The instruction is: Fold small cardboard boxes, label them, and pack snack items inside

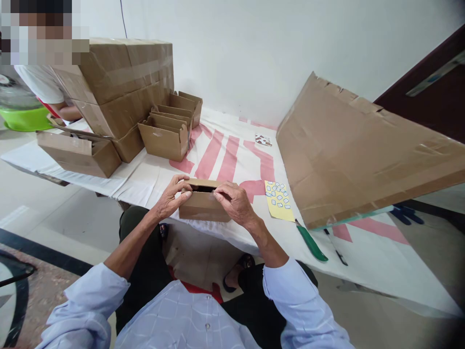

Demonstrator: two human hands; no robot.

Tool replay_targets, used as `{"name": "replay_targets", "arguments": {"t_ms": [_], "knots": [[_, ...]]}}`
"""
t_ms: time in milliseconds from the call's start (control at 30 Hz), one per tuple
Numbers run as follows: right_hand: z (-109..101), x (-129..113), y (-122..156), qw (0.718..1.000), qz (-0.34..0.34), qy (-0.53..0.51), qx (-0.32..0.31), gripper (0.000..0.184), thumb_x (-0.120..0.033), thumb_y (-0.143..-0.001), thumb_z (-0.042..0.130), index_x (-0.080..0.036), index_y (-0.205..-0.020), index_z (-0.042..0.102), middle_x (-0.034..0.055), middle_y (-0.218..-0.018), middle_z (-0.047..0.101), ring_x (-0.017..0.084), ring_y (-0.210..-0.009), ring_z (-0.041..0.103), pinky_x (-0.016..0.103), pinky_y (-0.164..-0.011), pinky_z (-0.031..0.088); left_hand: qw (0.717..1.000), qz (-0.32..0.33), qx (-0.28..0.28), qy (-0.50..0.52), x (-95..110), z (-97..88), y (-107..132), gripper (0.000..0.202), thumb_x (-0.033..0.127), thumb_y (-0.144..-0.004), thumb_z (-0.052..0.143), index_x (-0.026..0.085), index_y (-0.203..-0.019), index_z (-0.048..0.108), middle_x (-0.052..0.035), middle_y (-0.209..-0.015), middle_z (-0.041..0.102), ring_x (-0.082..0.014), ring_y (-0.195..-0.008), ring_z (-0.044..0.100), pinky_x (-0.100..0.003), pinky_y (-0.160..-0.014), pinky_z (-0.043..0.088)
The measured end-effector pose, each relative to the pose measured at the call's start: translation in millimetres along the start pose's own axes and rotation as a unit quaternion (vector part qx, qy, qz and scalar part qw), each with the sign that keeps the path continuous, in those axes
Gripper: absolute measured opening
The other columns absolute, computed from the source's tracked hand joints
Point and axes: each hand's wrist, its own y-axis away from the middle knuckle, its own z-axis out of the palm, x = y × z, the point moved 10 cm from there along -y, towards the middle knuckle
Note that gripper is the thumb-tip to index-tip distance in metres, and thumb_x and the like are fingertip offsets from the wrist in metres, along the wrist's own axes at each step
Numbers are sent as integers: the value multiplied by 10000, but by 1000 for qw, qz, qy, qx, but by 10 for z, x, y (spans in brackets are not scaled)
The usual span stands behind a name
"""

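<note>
A small brown cardboard box (203,207) sits at the table's front edge before me, with a dark gap showing along its top. My left hand (172,196) grips its left end, the thumb on the near top edge and the fingers over the far side. At the right end, my right hand (236,201) has thumb and fingers pinched on the top edge by the gap. What lies inside the box is too dark to make out. To the right of my right hand lies a yellow sheet (279,206) with several pale blue stickers on it.
A green-handled knife (311,242) and a thin black pen-like tool (336,248) lie at right, below a large leaning cardboard sheet (363,160). Several open boxes (163,140) stand at left, beside stacked cartons (119,82). Another person's arm (69,111) reaches behind an open box (80,152).
</note>
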Motion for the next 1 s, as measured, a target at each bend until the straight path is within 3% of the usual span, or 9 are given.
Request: {"name": "replay_targets", "arguments": {"t_ms": [100, 200, 267, 367, 533, 700, 800, 933, 1000], "knots": [[-22, -43, 36, 1000, 0, 11, 4, 189, -204, -1030, 623, -243, -866, 709, 38, -891, 775, 209, -870, 706, 359, -853, 536, 1000, 9, -5, 3, 30, -10, 15, 416, 606, -1025, 603, 221, -1042, 758, -145, -1531, 538, -350, -1534, 459, -532, -1282, 399], [-34, -104, 79, 1000, -1, 8, 1, 213, -208, -1044, 594, -240, -864, 703, 46, -888, 758, 206, -860, 698, 353, -825, 551, 999, 5, -20, 31, 7, -38, 6, 528, 684, -983, 638, 250, -1258, 762, -149, -1605, 523, -382, -1543, 461, -566, -1236, 457], [-51, -154, 110, 1000, -10, 8, 6, 230, -204, -1058, 577, -240, -865, 696, 50, -889, 739, 201, -855, 690, 346, -805, 554, 998, -4, -22, 61, -28, -69, -14, 612, 719, -1013, 559, 255, -1375, 729, -159, -1598, 544, -382, -1519, 492, -564, -1187, 509], [-82, -234, 150, 999, -42, 19, 24, 236, -186, -1071, 563, -239, -881, 693, 54, -891, 722, 204, -855, 682, 346, -789, 556, 997, -20, -11, 68, -85, -106, -45, 620, 705, -1068, 452, 244, -1372, 735, -159, -1529, 595, -360, -1494, 522, -559, -1199, 508], [-83, -361, 234, 989, -109, 84, 48, 199, -178, -1074, 591, -235, -935, 721, 81, -950, 744, 222, -894, 676, 380, -828, 566, 997, -69, -38, 22, -208, -16, -49, 664, 675, -907, 765, 314, -1455, 669, -120, -1609, 494, -364, -1497, 522, -516, -1135, 566], [-7, -360, 402, 986, -98, 131, 33, 186, -193, -1061, 621, -262, -949, 751, 82, -995, 770, 239, -949, 699, 414, -855, 576, 995, -79, -66, 7, -245, 19, -46, 852, 684, -833, 838, 315, -1560, 591, -128, -1623, 470, -378, -1500, 523, -515, -1146, 565], [-32, -351, 475, 985, -101, 130, 55, 189, -190, -1061, 613, -265, -968, 759, 79, -985, 778, 238, -937, 717, 414, -839, 590, 995, -63, -78, 13, -173, -4, -32, 879, 747, -841, 801, 326, -1582, 585, -138, -1664, 444, -408, -1542, 484, -546, -1175, 542], [-59, -261, 419, 982, -105, 134, 80, 192, -197, -1064, 607, -258, -992, 774, 86, -983, 787, 239, -923, 728, 419, -839, 604, 992, 6, -124, 29, 54, 26, 8, 1007, 795, -735, 874, 352, -1591, 587, -145, -1735, 366, -444, -1626, 360, -585, -1224, 495], [-42, -174, 355, 984, -90, 135, 77, 201, -213, -1066, 601, -261, -1000, 785, 89, -990, 787, 246, -935, 731, 432, -862, 609, 992, 17, -123, 21, 89, 36, 7, 952, 759, -751, 887, 345, -1562, 612, -149, -1694, 414, -426, -1600, 399, -577, -1215, 503]]}}
